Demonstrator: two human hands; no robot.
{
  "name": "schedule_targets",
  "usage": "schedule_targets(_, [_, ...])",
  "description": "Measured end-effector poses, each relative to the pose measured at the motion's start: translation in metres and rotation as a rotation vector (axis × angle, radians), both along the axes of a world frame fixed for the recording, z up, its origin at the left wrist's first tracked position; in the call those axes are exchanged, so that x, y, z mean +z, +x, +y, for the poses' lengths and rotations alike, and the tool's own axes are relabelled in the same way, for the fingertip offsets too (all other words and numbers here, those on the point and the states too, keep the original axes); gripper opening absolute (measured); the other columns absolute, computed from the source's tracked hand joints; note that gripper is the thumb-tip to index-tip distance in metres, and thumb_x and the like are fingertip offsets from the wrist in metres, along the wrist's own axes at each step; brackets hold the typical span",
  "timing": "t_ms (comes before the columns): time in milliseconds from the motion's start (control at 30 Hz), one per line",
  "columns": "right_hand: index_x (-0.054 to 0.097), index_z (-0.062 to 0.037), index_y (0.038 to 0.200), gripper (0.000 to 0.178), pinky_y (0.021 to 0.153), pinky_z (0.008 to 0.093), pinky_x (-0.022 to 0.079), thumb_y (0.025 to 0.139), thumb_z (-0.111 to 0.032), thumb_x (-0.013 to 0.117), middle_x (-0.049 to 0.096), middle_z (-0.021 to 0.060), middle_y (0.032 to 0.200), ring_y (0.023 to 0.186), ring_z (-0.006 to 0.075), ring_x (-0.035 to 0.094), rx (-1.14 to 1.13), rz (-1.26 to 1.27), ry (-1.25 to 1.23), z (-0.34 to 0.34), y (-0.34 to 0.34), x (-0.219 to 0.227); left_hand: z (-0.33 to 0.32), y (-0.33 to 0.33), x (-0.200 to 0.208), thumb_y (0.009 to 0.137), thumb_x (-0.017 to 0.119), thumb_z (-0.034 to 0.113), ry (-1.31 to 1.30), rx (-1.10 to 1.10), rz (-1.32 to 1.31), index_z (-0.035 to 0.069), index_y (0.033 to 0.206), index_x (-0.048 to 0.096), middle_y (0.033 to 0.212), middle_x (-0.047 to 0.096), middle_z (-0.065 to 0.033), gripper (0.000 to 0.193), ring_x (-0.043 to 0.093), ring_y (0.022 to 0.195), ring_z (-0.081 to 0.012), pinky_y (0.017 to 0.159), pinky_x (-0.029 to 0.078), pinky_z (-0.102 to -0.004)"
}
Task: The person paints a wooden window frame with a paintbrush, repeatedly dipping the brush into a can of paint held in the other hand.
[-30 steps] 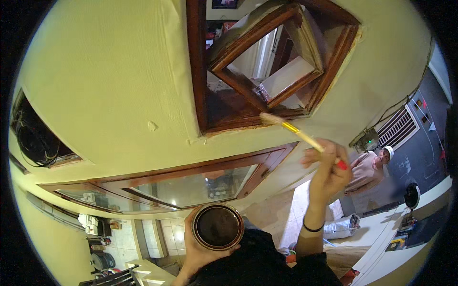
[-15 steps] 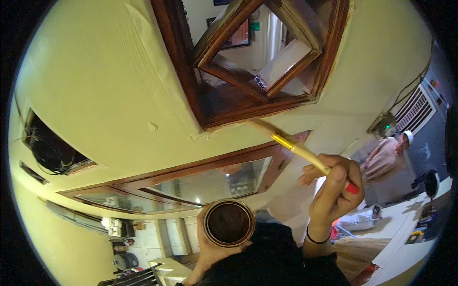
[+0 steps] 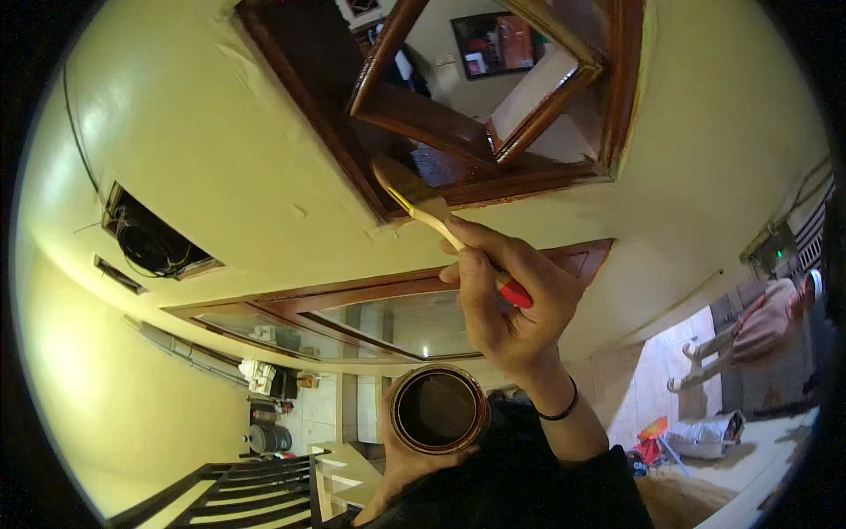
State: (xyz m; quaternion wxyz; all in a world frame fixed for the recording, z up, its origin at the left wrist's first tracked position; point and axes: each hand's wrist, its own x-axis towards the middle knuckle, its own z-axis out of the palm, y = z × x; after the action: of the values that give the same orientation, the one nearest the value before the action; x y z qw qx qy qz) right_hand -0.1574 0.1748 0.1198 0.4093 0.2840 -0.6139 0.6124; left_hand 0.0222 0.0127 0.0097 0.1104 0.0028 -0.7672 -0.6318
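Observation:
My right hand [image 3: 511, 295] pinches a flat paintbrush [image 3: 436, 225] by its pale wooden handle, whose end is red. The brush points up and left, its bristles at the lower left corner of a brown wooden window frame [image 3: 529, 185]; I cannot tell exactly where they touch. Set inside that frame is a tilted square wooden frame [image 3: 432, 134] with a glossy surface. Low in the middle, my left hand [image 3: 401, 467] is wrapped round an open round can [image 3: 439, 412] with dark brown liquid in it. Part of the left hand is hidden behind the can.
Pale yellow wall [image 3: 264, 167] surrounds the frame. Below is a wood-framed glass panel [image 3: 388, 322]; at left, a wall opening [image 3: 150, 234] holds coiled cables. A black railing [image 3: 247, 494] stands lower left. Another person [image 3: 767, 326] and a whitish sack [image 3: 705, 435] are at right.
My right hand has moved left with the paintbrush, from below the frame's bottom edge to its lower left corner. The view has shifted; my left hand still holds the can.

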Motion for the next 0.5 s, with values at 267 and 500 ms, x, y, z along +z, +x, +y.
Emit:
schedule_targets(267, [0.076, 0.0063, 0.109, 0.017, 0.059, 0.0228, 0.056, 0.102, -0.004, 0.065, 0.077, 0.0121, 0.080, 0.068, 0.0135, 0.075, 0.037, 0.026, 0.051, 0.021, -0.002, 0.035, 0.030, 0.008, 0.008, 0.055, 0.108, 0.036, -0.076, 0.112, 0.024, -0.003, 0.151, 0.033, 0.145, 0.054, -0.0214, 0.128, 0.058, 0.135, -0.0326, 0.118, 0.047, -0.0478])
schedule_targets(500, [0.074, 0.0080, 0.112, 0.032, 0.056, 0.0233, 0.055, 0.109, -0.019, 0.058, 0.075, 0.0136, 0.074, 0.058, 0.0148, 0.071, 0.126, 0.002, -0.094, 0.045, 0.019, 0.038, 0.057, 0.007, 0.011, 0.056, 0.108, 0.032, 0.006, 0.221, 0.135, -0.003, 0.149, 0.034, 0.143, 0.056, -0.0206, 0.124, 0.058, 0.135, -0.0317, 0.118, 0.047, -0.0473])
